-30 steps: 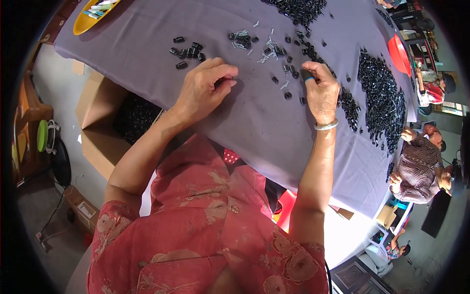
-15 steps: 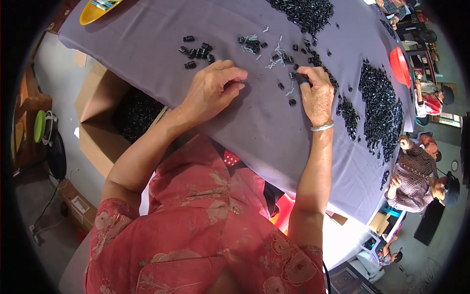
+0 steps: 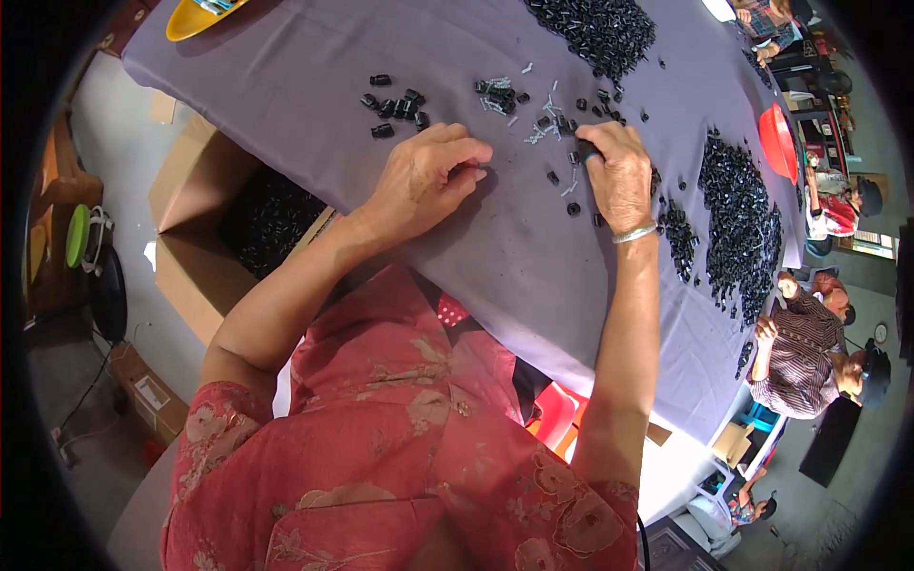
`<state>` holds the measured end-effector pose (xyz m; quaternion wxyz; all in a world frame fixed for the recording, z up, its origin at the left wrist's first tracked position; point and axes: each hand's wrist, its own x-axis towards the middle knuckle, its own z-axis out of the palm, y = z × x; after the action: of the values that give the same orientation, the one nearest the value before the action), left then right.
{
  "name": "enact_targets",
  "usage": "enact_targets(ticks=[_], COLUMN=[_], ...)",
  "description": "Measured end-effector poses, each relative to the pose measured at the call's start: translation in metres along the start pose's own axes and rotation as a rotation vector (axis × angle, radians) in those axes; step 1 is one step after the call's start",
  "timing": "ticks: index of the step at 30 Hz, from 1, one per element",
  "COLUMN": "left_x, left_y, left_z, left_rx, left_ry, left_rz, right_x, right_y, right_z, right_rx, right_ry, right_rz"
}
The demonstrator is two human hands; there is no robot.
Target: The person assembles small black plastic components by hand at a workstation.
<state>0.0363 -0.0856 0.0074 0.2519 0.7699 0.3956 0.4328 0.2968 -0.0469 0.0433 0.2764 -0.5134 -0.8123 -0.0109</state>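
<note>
My left hand (image 3: 433, 181) is raised just over the near part of the grey-purple tablecloth (image 3: 495, 257). Its thumb and fingers curl together in a pinch; whatever lies between them is hidden. My right hand (image 3: 619, 176), with a bracelet at the wrist, bends down to the cloth. Something black, perhaps a finger cover, shows at its thumb, and its fingertips are hidden. Loose short black cylindrical parts (image 3: 573, 208) and thin pale grey pins (image 3: 550, 126) lie beside it. Beyond my left hand sit several larger black cylindrical pieces (image 3: 409, 108), with a mixed cluster of pins and black parts (image 3: 497, 95) further right.
Large heaps of small black parts lie at the far side (image 3: 600, 33) and at the right (image 3: 738, 209). A red bowl (image 3: 778, 143) is at the right edge, a yellow plate (image 3: 190, 21) far left. An open cardboard box (image 3: 186, 190) holds black parts. Other people sit at right.
The view has shifted slightly, so the items on the cloth appear a little further right. My left hand keeps its pinch; my right hand stays bent down among the small parts.
</note>
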Motion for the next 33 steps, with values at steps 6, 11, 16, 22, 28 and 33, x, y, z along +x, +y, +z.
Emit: enact_targets(ticks=[6,11,16,22,28,33], left_x=[-0.002,-0.001,0.000,0.000,-0.005,-0.006], left_y=[-0.002,-0.001,0.006,0.011,0.008,0.007], left_z=[0.000,0.001,-0.001,-0.006,0.003,0.001], left_rx=[-0.016,-0.038,-0.349,-0.474,-0.614,-0.529], left_ry=[-0.006,-0.005,0.079,-0.149,-0.120,-0.136], left_rz=[0.004,0.003,0.057,0.066,0.078,0.027], right_x=[0.014,0.008,-0.006,-0.029,-0.034,-0.028], right_y=[-0.005,0.009,-0.043,-0.086,-0.087,-0.060], right_z=[-0.001,-0.004,-0.012,0.008,0.005,-0.005], right_rx=[-0.205,0.138,0.918,1.333,1.405,1.159], right_ry=[-0.169,-0.146,-0.030,-0.181,-0.253,-0.198], right_rz=[-0.190,0.144,0.365,0.606,0.583,0.522])
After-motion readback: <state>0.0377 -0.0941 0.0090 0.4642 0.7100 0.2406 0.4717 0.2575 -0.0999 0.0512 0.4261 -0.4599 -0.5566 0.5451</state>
